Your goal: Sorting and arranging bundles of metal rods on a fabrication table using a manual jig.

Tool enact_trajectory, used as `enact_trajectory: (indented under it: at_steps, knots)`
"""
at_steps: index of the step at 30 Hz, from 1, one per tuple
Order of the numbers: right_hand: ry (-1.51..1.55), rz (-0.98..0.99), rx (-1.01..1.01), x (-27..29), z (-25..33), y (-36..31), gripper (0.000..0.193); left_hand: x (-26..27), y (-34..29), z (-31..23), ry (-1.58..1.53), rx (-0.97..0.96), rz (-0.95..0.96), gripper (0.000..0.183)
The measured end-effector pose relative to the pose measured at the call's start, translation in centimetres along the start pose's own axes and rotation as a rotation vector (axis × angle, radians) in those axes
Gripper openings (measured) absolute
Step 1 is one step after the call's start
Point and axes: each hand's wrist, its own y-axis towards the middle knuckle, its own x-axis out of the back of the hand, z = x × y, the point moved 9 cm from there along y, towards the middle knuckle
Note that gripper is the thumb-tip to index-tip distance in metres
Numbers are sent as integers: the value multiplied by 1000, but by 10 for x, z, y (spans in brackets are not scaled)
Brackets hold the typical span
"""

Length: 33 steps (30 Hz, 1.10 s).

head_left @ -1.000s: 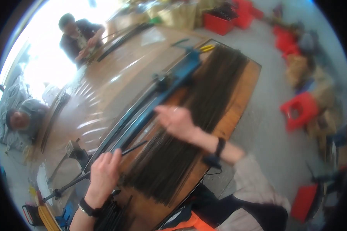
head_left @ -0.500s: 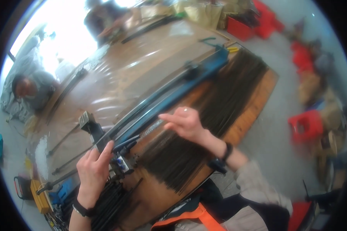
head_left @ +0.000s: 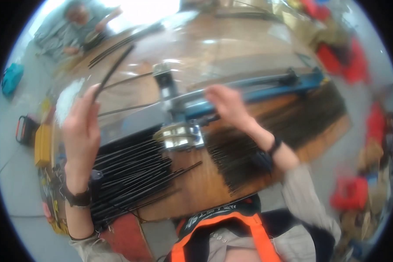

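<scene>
Raised at the left side of the table, my left hand (head_left: 81,131) is closed on a thin black rod (head_left: 115,70), which slants up and away from the fingers. My right hand (head_left: 229,105) is over the near end of a long blue rail device (head_left: 270,94); motion smears its fingers, so I cannot tell whether they grip anything. Between the hands stands the device's metal end fixture (head_left: 179,135), with an upright dark block behind it. Below and left of the fixture lies a bundle of black rods (head_left: 135,168). A wide spread of dark rods (head_left: 284,126) covers the table on the right.
Clear sheeting covers the wooden table (head_left: 196,174) beyond the device. At the far left another person (head_left: 70,35) sits near more dark rods (head_left: 122,46). A yellow box (head_left: 42,146) stands at the left edge; a red stool (head_left: 349,192) is on the floor at right.
My left hand has left the fixture, moved left and up, and now holds a black rod. The right hand is no longer pointing and sits nearer the fixture. The view has turned left.
</scene>
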Motion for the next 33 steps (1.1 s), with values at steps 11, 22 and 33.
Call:
enact_trajectory:
  at_steps: [11,22,33]
  knots:
    - [-112,348,386,-122,51,58,6,5,-111,72,-132,398,219,39]
    - [-581,198,502,-77,31,39,11,-20,-106,84,-104,326,199,37]
    - [-1122,65,196,175,-115,-13,9,-173,-39,4,-186,-21,269,11]
